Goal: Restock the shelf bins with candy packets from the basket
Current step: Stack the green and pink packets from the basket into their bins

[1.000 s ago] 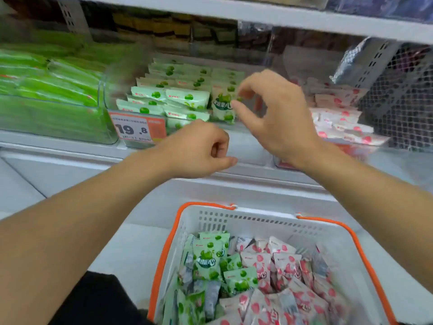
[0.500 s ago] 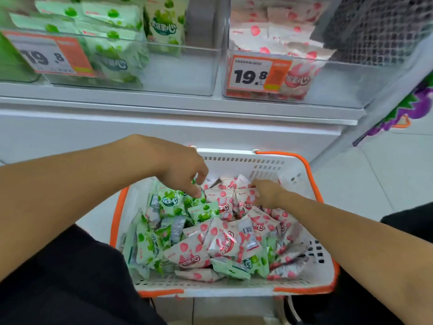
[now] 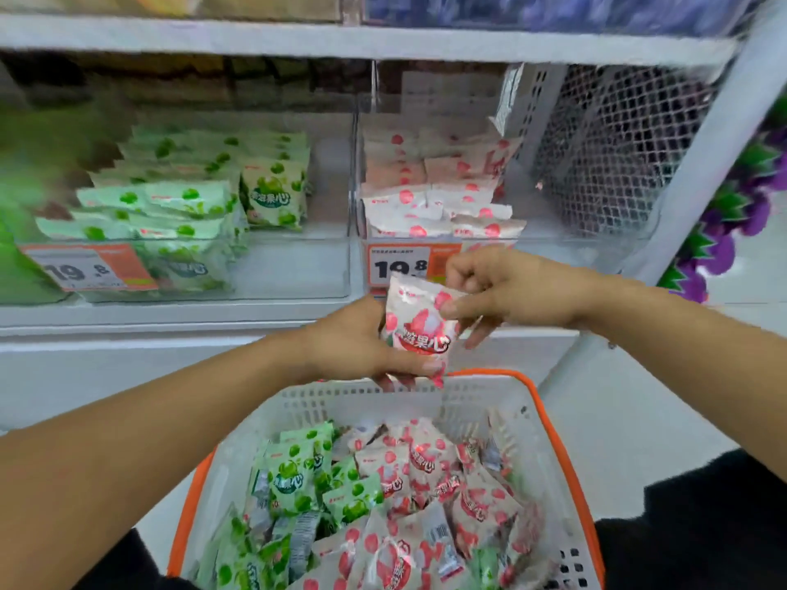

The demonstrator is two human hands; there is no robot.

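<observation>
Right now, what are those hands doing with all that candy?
A person is refilling a shop shelf. Both hands hold one pink candy packet above the basket: the left hand grips it from below, and the right hand pinches its top. It is just in front of the clear bin of pink packets. The bin of green packets sits to the left. The basket holds many more pink and green packets.

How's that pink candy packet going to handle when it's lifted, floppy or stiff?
Probably light: the pink candy packet hangs between the left hand and right hand by its edges. Its puffy, crinkled film looks soft and likely slippery.
</observation>
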